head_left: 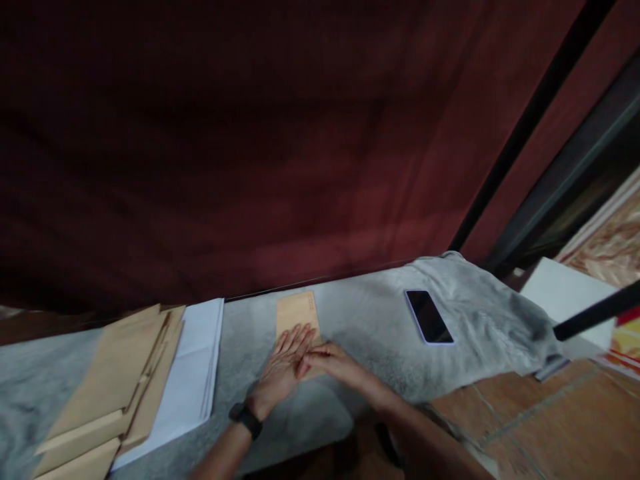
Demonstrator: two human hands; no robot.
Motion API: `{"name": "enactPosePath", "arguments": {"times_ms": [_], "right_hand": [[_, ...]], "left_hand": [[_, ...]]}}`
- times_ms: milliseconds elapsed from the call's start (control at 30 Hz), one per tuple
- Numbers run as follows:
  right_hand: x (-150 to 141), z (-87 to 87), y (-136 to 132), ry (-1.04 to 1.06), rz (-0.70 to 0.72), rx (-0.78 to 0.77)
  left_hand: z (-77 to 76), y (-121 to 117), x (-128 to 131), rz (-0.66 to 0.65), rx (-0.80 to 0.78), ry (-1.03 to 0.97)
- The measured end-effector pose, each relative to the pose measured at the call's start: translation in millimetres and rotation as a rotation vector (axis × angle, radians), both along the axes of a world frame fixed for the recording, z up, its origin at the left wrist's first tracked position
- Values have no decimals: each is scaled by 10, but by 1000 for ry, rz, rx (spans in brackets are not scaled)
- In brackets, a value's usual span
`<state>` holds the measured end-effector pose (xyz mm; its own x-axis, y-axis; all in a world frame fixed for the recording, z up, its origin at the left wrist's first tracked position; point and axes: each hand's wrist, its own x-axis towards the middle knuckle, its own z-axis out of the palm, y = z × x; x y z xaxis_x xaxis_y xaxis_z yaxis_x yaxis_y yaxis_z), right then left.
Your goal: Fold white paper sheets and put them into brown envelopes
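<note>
A small tan paper envelope (296,309) with faint red print along its right edge lies on the grey cloth (360,313). My left hand (287,360), with a dark band on the wrist, rests flat on the envelope, its fingers stretched toward the far end. Against it on the right is my right hand (327,361), fingers curled in and thumb touching the left hand, over the envelope's near right part. Whatever those curled fingers may hold is hidden. The envelope's near end is partly covered by both hands.
Large brown envelopes (113,363) lie stacked at left, beside white paper sheets (193,373). To the right is a dark-screened phone (429,317). A dark red curtain (300,147) hangs behind the cloth-covered surface. Black poles (530,127) and a tiled floor (565,420) are at right.
</note>
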<state>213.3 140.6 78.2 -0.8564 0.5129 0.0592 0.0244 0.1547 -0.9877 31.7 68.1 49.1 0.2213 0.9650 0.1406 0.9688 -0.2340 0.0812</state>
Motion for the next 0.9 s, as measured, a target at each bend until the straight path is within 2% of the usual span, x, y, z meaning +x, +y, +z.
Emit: {"name": "enactPosePath", "arguments": {"times_ms": [100,200,300,433,567,700,900], "right_hand": [[-6,-11,13,-4,-99,12],[-19,-41,16,-31,-206,53],[-51,-72,21,-101,-269,180],[-103,-114,16,-240,-239,526],[-142,-182,25,-438,-162,861],[-204,-242,99,-537,-175,956],[-331,-274,205,-603,-291,1006]], "left_hand": [[87,-203,120,51,-11,-15],[134,-391,222,48,-15,0],[144,-546,301,22,0,13],[196,-665,383,-46,-30,-21],[324,-726,428,-80,-127,-82],[391,-819,456,-61,-173,-145],[320,-934,531,-45,-105,-179]]}}
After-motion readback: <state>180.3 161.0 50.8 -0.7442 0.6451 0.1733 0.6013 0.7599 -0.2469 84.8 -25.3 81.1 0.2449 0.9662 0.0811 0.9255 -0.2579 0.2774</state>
